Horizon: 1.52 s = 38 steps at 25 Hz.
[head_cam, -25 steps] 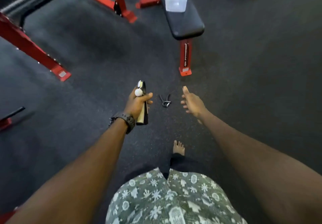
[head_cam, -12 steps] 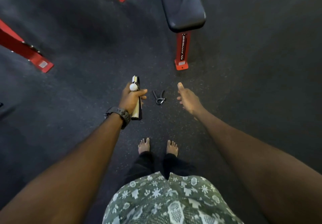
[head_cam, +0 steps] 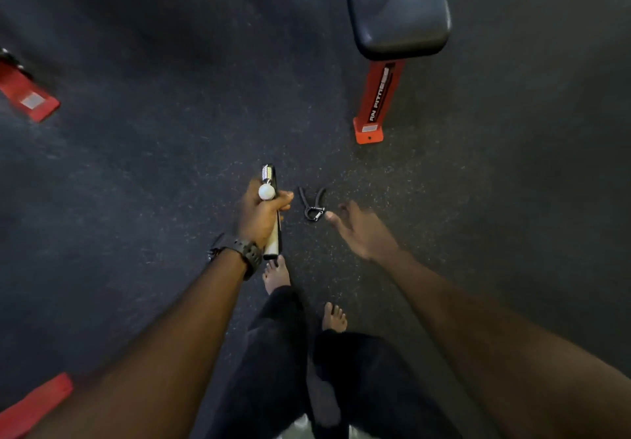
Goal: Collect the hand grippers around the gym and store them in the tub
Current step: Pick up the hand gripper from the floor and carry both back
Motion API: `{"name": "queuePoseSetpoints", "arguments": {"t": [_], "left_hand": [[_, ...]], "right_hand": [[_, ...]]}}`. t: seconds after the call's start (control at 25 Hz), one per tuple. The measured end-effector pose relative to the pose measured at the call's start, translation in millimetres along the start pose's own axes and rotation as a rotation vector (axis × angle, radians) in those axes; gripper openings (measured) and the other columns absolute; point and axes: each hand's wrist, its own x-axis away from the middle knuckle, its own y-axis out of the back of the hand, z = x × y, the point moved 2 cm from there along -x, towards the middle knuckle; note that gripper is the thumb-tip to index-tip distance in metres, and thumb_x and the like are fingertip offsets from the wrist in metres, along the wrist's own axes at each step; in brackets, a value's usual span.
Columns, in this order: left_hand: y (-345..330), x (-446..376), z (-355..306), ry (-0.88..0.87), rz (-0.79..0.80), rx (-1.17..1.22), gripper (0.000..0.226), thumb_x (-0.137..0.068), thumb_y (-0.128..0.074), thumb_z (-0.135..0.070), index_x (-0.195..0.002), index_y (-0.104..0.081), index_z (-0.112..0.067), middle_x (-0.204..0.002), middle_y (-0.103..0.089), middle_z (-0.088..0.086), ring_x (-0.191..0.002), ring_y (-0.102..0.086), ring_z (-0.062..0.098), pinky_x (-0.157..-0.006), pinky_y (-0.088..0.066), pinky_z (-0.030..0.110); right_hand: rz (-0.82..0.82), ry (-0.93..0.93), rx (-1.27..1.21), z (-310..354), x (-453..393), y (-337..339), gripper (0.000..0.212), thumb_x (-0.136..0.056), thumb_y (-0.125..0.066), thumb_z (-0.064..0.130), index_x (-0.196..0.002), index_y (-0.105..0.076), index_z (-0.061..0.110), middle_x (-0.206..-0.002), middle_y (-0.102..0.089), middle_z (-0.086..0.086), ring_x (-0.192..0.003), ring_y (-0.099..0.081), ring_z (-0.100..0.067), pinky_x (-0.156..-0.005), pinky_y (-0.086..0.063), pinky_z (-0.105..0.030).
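Head view: left hand clenched round cream-and-black spring hand gripper with white knob. Black metal V-shaped hand gripper on floor between hands, handles pointing away. Right hand spread, empty, nearer, fingertips just beside coil.

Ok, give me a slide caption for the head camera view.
Left hand holds one hand gripper; open right hand reaches for black gripper on the floor.
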Motion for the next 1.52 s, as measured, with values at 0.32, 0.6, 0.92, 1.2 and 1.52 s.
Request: {"name": "queuePoseSetpoints", "arguments": {"t": [0.32, 0.6, 0.92, 1.2, 1.52], "left_hand": [[-28, -244, 176, -0.007, 0.026, -0.082, 0.035, -0.088, -0.065, -0.003, -0.118, -0.052, -0.013, -0.082, -0.064, -0.001, -0.079, -0.061, 0.010, -0.082, -0.053, 0.031], [-48, -384, 301, 0.026, 0.025, -0.153, 0.032, -0.085, -0.068, -0.005, -0.112, -0.054, -0.013, -0.095, -0.065, 0.008, -0.083, -0.060, 0.017, -0.081, -0.050, 0.034], [-67, -355, 209, 0.025, -0.011, -0.033, 0.025, -0.088, -0.066, -0.009, -0.108, -0.052, -0.013, -0.080, -0.061, 0.002, -0.077, -0.058, 0.020, -0.074, -0.048, 0.039], [-65, -209, -124, -0.316, -0.013, 0.033, 0.035, -0.086, -0.067, -0.002, -0.118, -0.056, -0.011, -0.086, -0.063, 0.006, -0.083, -0.059, 0.022, -0.074, -0.050, 0.035], [-82, 66, -484, -0.809, 0.151, 0.007, 0.036, -0.079, -0.074, -0.003, -0.106, -0.055, -0.018, -0.080, -0.058, 0.001, -0.072, -0.058, 0.015, -0.063, -0.051, 0.026]], "right_hand": [[0.104, 0.560, 0.722, -84, -281, -150, 0.051, -0.095, -0.053, 0.009, -0.144, -0.041, 0.006, -0.137, -0.050, -0.019, -0.126, -0.046, -0.037, -0.098, -0.041, -0.045], [0.274, 0.891, 1.419, -178, -441, -257, 0.087, -0.090, -0.065, 0.014, -0.155, -0.015, 0.041, -0.168, -0.004, -0.008, -0.154, 0.000, -0.037, -0.121, 0.006, -0.052], [0.249, 0.561, 0.852, -145, -398, -173, 0.070, -0.076, -0.068, 0.057, -0.134, -0.049, 0.023, -0.129, -0.057, -0.006, -0.118, -0.057, -0.032, -0.097, -0.049, -0.046], [-0.242, 0.279, -0.560, 45, -226, 114, 0.051, -0.071, -0.057, 0.044, -0.117, -0.054, 0.022, -0.100, -0.065, 0.005, -0.089, -0.060, -0.016, -0.078, -0.045, -0.032], [-0.426, 0.572, -1.069, 235, 64, 451, 0.006, -0.095, -0.052, 0.011, -0.097, -0.057, 0.012, -0.097, -0.061, -0.018, -0.085, -0.059, -0.027, -0.075, -0.050, -0.034]]}}
